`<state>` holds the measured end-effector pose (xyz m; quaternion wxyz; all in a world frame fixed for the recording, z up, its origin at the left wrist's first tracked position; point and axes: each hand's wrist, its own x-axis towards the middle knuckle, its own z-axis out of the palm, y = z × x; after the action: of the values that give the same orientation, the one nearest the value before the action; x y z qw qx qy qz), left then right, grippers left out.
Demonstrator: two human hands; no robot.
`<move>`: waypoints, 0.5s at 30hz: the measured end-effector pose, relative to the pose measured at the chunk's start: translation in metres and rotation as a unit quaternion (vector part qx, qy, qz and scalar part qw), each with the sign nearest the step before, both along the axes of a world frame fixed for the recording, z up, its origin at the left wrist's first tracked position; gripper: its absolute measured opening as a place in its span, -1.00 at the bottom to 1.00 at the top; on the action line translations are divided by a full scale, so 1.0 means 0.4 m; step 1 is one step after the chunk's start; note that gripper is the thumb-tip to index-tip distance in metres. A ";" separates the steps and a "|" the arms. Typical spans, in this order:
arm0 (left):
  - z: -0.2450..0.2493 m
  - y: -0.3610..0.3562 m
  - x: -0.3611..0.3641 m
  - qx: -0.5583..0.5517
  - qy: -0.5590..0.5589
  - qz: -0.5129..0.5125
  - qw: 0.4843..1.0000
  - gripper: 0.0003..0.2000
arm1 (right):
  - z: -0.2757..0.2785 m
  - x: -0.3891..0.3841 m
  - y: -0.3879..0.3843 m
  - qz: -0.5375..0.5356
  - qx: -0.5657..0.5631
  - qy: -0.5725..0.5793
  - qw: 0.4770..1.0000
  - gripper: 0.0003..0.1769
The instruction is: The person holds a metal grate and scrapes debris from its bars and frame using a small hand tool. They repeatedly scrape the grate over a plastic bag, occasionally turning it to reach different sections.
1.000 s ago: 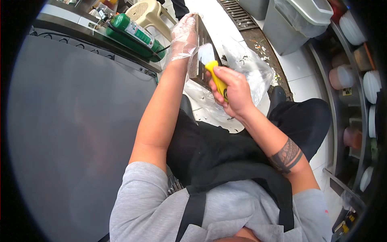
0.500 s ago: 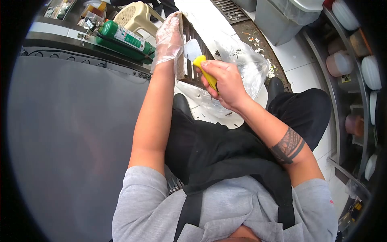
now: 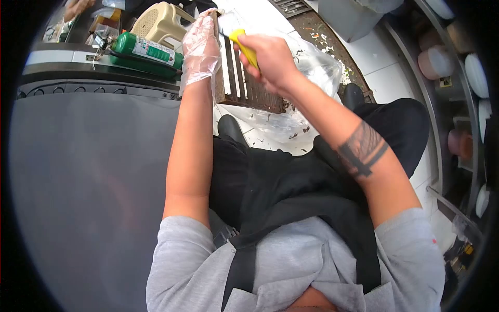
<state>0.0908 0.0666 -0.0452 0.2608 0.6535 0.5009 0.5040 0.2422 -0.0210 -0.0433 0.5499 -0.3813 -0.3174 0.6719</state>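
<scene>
In a clear plastic glove, my left hand (image 3: pixel 201 49) is wrapped round the left edge of a brown slatted metal grate (image 3: pixel 224 86), which is tilted up above the floor. My bare right hand (image 3: pixel 270 60) grips the yellow handle of a scraper (image 3: pixel 244 48). The scraper's blade points at the grate's upper left part, seen edge-on and mostly hidden. A clear plastic bag (image 3: pixel 317 67) with dark bits on it lies under and to the right of the grate.
A green cylinder (image 3: pixel 145 49) and a beige plastic stool (image 3: pixel 156 23) stand at the upper left. A grey counter (image 3: pixel 93 197) fills the left side. Grey bin (image 3: pixel 348 18) at the top right, shelves with containers (image 3: pixel 436 65) on the right. A floor drain (image 3: pixel 332 47) holds scraps.
The scraper and my right hand have moved up and left, and the blade has turned edge-on. The grate shows more of its slats. The whole view has shifted slightly.
</scene>
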 end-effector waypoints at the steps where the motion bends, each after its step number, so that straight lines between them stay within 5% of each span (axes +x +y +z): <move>1: 0.002 -0.003 0.005 -0.020 -0.020 0.006 1.000 -0.71 | 0.001 0.001 -0.006 -0.003 -0.002 0.000 1.000 -0.69; 7: 0.015 -0.011 0.012 -0.053 -0.080 0.000 0.995 -0.72 | -0.013 -0.006 -0.040 -0.006 0.029 -0.029 0.999 -0.70; 15: 0.019 -0.007 0.014 -0.056 0.028 0.010 0.998 -0.62 | 0.017 -0.045 0.060 -0.032 -0.048 0.002 0.998 -0.72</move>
<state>0.0962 0.0638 -0.0375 0.2773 0.6467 0.5423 0.4593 0.2241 0.0030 -0.0365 0.5522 -0.4163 -0.2715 0.6694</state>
